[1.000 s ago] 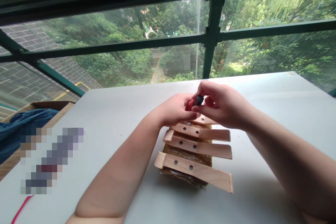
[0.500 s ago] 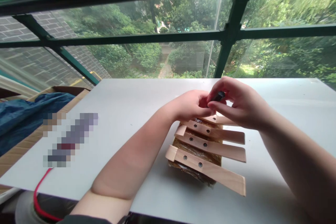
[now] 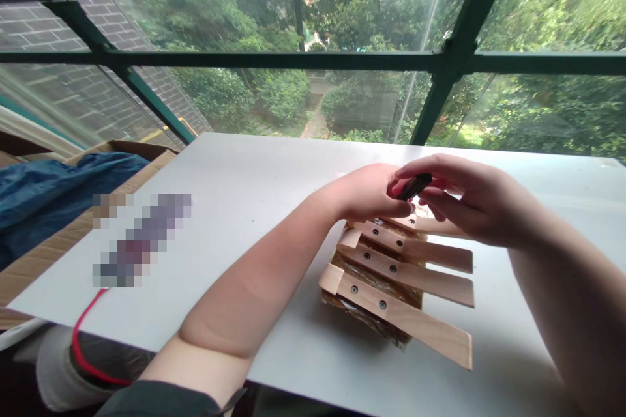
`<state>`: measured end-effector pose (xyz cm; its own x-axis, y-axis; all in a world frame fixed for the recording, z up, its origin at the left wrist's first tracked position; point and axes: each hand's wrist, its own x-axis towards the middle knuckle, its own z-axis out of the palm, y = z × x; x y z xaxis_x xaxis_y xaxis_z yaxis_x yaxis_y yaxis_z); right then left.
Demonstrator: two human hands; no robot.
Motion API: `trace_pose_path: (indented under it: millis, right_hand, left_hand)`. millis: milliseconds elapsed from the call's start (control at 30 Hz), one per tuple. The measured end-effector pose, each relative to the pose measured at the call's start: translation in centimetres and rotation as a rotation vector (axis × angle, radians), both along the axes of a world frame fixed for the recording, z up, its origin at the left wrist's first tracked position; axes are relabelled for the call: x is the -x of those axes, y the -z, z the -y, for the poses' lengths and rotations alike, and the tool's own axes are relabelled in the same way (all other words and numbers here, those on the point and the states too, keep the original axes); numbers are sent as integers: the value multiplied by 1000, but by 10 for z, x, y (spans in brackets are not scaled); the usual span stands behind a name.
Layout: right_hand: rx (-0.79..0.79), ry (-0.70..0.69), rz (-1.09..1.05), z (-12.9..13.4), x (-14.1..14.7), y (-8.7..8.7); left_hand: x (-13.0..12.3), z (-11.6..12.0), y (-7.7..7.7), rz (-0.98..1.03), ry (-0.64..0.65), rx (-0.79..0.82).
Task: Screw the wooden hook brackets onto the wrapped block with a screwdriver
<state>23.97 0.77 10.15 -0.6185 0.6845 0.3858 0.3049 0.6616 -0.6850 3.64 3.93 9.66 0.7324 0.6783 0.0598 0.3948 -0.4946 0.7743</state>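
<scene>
A short black handle-like piece (image 3: 415, 187) stands out from the curled fingers of my left hand (image 3: 374, 194), which is closed around its lower end. What lies at that end is hidden by the fingers. My right hand (image 3: 467, 199) arches over the piece from the right, its index finger and thumb apart on either side of it. Both hands hover at the far end of a tape-wrapped block (image 3: 372, 326). Several flat wooden strips (image 3: 425, 322) lie across that block, each showing dark screws (image 3: 383, 305). The farthest strip is partly covered by my hands.
Everything rests on a white table (image 3: 235, 234). At the left lies a pixelated item (image 3: 149, 234) with a red cord (image 3: 78, 339) hanging over the table edge. A cardboard box (image 3: 163, 156) with blue cloth (image 3: 73, 189) stands beyond. A green-framed window (image 3: 293, 60) runs behind.
The view has shifted slightly, so the block appears farther right. The fingers of my right hand have spread from around the black piece, and more of it shows.
</scene>
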Motion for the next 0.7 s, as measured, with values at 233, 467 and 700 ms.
trace_pose_path:
  millis: [233,467,700]
  right_hand:
    - [-16,43,-41,3,6,0]
    - [1,242,13,4,9,5]
    - [-88,416,60,12,19,3]
  left_hand:
    - [0,-1,0,-10,-7,39]
    - [0,-2,6,30,10,107]
    - [0,-3,8,69,20,143]
